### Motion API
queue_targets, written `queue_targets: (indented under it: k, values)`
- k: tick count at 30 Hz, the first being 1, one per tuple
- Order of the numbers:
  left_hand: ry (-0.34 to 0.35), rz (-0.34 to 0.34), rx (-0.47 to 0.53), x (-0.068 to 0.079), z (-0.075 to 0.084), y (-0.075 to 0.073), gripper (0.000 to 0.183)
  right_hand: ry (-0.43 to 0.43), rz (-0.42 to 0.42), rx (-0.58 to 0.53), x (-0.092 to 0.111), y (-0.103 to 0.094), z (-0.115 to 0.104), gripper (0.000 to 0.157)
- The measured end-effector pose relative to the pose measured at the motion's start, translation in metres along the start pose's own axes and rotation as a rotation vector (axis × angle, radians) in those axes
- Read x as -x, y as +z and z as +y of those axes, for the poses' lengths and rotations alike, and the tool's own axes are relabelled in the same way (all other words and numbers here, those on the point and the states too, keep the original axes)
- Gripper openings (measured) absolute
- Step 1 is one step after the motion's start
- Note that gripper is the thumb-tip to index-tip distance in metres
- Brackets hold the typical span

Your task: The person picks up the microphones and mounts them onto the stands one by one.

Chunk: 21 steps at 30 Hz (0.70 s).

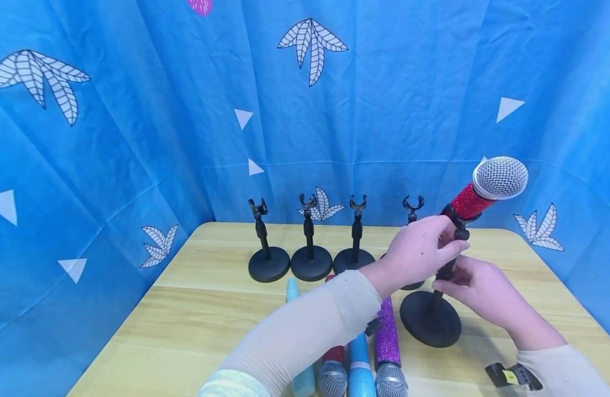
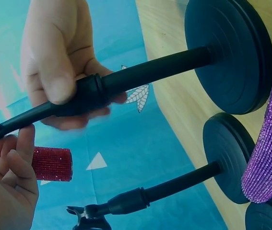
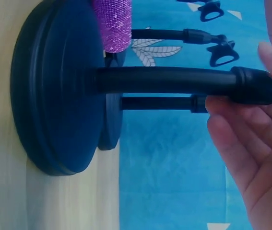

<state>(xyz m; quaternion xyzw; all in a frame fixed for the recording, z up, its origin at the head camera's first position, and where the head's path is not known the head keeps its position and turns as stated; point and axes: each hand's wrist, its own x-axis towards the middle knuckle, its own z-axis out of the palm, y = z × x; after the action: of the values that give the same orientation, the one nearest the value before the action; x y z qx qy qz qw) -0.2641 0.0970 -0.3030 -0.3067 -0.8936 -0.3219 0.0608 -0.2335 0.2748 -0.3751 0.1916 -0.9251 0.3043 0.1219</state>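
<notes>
A red glittery microphone (image 1: pixel 470 202) with a silver mesh head sits tilted in the clip of a black microphone stand (image 1: pixel 431 320). Just below the clip, my left hand (image 1: pixel 421 248) pinches the thin upper rod of that stand. Lower down, my right hand (image 1: pixel 486 289) grips the collar of the post, its thumb and fingers round it in the left wrist view. The round base (image 3: pixel 54 91) is at the tabletop; whether it fully rests there I cannot tell. Part of the clip is hidden behind the left hand.
Several more black stands, among them a leftmost stand (image 1: pixel 268 263), line the back of the table (image 1: pixel 151 331). Under my left forearm lie a teal microphone (image 1: pixel 304 380), a red one (image 1: pixel 333 375), a blue one (image 1: pixel 360 375) and a purple one (image 1: pixel 388 342). Blue curtains surround the table.
</notes>
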Motion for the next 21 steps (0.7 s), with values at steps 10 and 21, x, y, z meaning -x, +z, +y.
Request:
queue_targets:
  k: [10, 21]
  values:
    - [0.033, 0.021, 0.005, -0.0002, -0.0018, 0.0005, 0.013, -0.121, 0.027, 0.046, -0.0039, -0.0025, 0.0023, 0.018]
    - [-0.001, -0.073, 0.020, 0.0048, -0.0033, 0.0031, 0.018, -0.036, -0.006, 0.059, 0.0027, 0.0011, 0.0013, 0.022]
